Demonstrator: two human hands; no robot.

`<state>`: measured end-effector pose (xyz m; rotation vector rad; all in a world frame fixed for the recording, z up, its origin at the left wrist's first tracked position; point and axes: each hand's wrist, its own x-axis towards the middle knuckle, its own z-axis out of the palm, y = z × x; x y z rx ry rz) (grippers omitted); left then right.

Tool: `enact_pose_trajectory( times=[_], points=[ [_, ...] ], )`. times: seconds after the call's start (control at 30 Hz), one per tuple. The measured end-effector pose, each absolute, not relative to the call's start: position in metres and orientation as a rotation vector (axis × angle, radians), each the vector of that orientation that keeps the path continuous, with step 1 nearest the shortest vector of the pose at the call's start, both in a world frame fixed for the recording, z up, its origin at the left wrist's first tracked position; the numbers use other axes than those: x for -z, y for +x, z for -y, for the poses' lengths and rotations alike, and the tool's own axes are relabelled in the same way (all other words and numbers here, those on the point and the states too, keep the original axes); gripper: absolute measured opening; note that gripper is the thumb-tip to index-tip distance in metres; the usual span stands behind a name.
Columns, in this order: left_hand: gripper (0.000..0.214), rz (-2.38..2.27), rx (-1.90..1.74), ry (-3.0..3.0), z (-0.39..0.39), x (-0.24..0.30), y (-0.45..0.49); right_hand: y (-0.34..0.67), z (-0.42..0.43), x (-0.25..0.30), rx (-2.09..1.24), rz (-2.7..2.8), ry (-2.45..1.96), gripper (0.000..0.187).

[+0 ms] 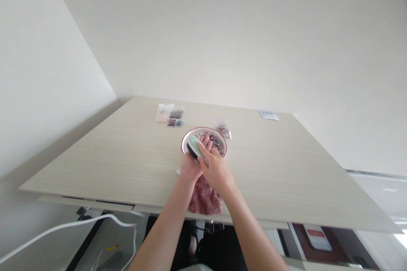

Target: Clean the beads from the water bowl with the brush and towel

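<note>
Over a white plate with a red rim, both hands clasp a mint-green brush with black bristles. My left hand wraps the brush from below, and its fingertips show beyond the mint back. My right hand presses its fingers against the brush's near side. Small multicoloured beads fill the plate, and the brush hides part of them. A fuzzy pink cloth lies under my wrists near the table's front edge.
The pale wood-grain table has several small plastic bags of beads behind the plate. Another bag touches the plate's far right, and a small printed card lies at the back. A white cable runs below.
</note>
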<state>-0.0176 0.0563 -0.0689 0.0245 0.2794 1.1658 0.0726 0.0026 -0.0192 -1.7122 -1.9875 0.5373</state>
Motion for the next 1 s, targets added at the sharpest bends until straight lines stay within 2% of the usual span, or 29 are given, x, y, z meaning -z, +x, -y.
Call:
enact_pose_trajectory(
  times=[0.63, 0.83, 1.0],
  points=[
    [0.049, -0.321, -1.185, -0.038, -0.057, 0.072, -0.021, 0.073, 0.0, 0.02, -0.592, 1.944, -1.766, 0.048],
    [0.046, -0.344, -1.221, 0.01, -0.055, 0.076, -0.024, 0.071, 0.001, 0.026, -0.747, 1.93, -1.59, 0.046],
    [0.045, -0.359, -1.19, -0.049, -0.053, 0.076, -0.025, 0.073, -0.008, 0.043, -0.948, 1.55, -1.36, 0.045]
  ],
)
